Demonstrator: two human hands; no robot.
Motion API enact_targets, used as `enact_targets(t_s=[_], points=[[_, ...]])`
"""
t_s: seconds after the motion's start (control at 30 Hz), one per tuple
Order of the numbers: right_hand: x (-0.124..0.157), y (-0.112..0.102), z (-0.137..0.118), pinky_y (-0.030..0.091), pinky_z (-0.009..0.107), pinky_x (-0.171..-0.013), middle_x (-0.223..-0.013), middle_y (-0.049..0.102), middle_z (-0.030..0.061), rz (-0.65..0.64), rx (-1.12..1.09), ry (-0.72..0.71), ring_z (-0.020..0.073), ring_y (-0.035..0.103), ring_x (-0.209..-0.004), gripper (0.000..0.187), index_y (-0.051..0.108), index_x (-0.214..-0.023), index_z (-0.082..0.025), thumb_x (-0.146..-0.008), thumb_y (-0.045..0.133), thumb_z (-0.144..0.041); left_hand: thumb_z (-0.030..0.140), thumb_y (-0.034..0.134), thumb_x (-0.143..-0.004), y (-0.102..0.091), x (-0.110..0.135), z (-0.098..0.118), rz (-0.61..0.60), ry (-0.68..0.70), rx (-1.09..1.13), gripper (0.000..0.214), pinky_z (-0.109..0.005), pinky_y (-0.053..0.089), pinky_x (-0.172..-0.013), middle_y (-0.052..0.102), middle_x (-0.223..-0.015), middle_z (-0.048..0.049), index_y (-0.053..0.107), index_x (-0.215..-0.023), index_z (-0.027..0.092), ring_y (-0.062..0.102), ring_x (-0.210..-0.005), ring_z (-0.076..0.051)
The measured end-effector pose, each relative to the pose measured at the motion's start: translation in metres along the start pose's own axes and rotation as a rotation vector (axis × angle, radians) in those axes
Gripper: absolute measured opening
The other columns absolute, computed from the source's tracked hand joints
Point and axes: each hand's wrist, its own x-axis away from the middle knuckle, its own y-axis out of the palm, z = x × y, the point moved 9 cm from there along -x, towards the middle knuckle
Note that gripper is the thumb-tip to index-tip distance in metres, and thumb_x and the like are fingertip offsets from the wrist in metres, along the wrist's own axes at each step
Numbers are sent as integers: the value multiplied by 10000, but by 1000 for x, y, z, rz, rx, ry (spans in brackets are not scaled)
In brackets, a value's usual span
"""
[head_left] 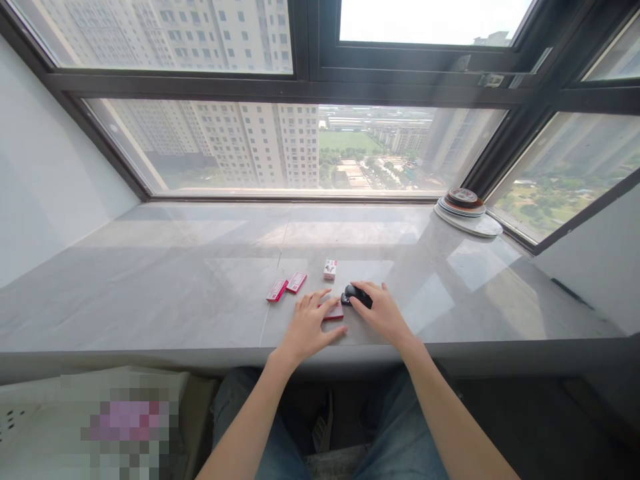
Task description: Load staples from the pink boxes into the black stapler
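My right hand [381,310] is closed around a small black stapler [361,295] lying low on the grey marble sill. Beside it, my left hand [313,323] has its fingers spread, the fingertips resting over a red-edged flat box [334,311] that they partly cover. Two small red-and-white boxes lie farther left: one box [277,291] is at an angle, and the other box [297,283] almost touches it. A white box with red marks [330,269] stands just beyond my hands.
The marble sill [150,287] runs under a dark-framed window [300,90]. A stack of round plates or lids [467,210] sits in the far right corner. A thin dark strip [573,293] lies by the right wall. Below left is a white plastic container [30,427], partly blurred out.
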Motion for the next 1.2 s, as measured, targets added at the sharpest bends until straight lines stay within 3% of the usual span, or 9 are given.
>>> enact_targets(t_s=[0.07,0.13,0.23,0.33,0.5,0.6,0.83,1.0,1.2], points=[[-7,14,-13,77,581,-1233,-1266,677,33,5,32,-22,260,592,-1226,323,660,-1241,-311,-954,577,-432,524,681,-899,-1,1,3,-16,19,0,604,-498,311,-1182,444,-1556,-21,501,-1460,392,404,-1401,-309],[-14,25,-22,71,590,-1227,-1154,716,35,28,53,-15,258,628,-1138,283,690,-1141,-287,-938,605,-466,497,649,-928,0,2,2,-22,23,-21,550,-504,281,-1206,456,-1559,-9,514,-1449,382,390,-1420,-299],[-24,33,-29,134,586,-1211,-994,743,28,73,25,33,254,657,-991,248,706,-981,-259,-908,636,-485,459,612,-957,0,4,-4,0,-3,-70,522,-517,216,-1241,492,-1539,3,501,-1458,366,366,-1447,-283],[-33,27,-21,354,498,-1123,-975,751,33,157,-210,112,245,665,-935,309,703,-970,-242,-908,602,-527,464,596,-964,-3,6,-11,37,-48,-122,518,-545,159,-1255,514,-1522,-9,493,-1462,366,389,-1432,-284],[-25,-2,42,551,387,-929,-1258,690,128,432,-786,304,283,619,-1223,489,620,-1072,-199,-975,326,-578,500,627,-941,-5,5,-19,39,-80,-128,525,-548,171,-1249,507,-1521,-28,515,-1438,369,394,-1427,-289],[-5,-3,89,606,426,-900,-1246,679,129,379,-988,479,278,646,-1206,457,572,-1076,-218,-982,282,-560,472,654,-928,-8,7,-24,48,-78,-75,511,-537,189,-1249,489,-1525,-34,533,-1410,352,393,-1424,-289],[51,-30,137,658,353,-650,-960,663,29,427,-793,617,201,716,-781,326,544,-1087,-258,-897,608,-515,434,712,-886,-16,21,-42,53,-125,43,478,-447,405,-1126,554,-1345,-50,587,-1335,329,492,-1282,-284],[54,-7,109,415,212,-374,-725,633,-4,141,-590,602,114,535,-464,337,648,-991,-206,-874,608,-520,467,711,-881,-17,18,-45,48,-148,33,358,-444,416,-1077,600,-1202,-38,666,-1209,332,539,-1179,-278],[44,47,45,265,201,-385,-609,572,-34,-280,-608,488,75,388,-390,387,689,-974,-187,-927,531,-537,525,731,-864,-9,11,-33,-3,-130,54,330,-415,389,-985,650,-989,-6,711,-1140,344,586,-1026,-249]])
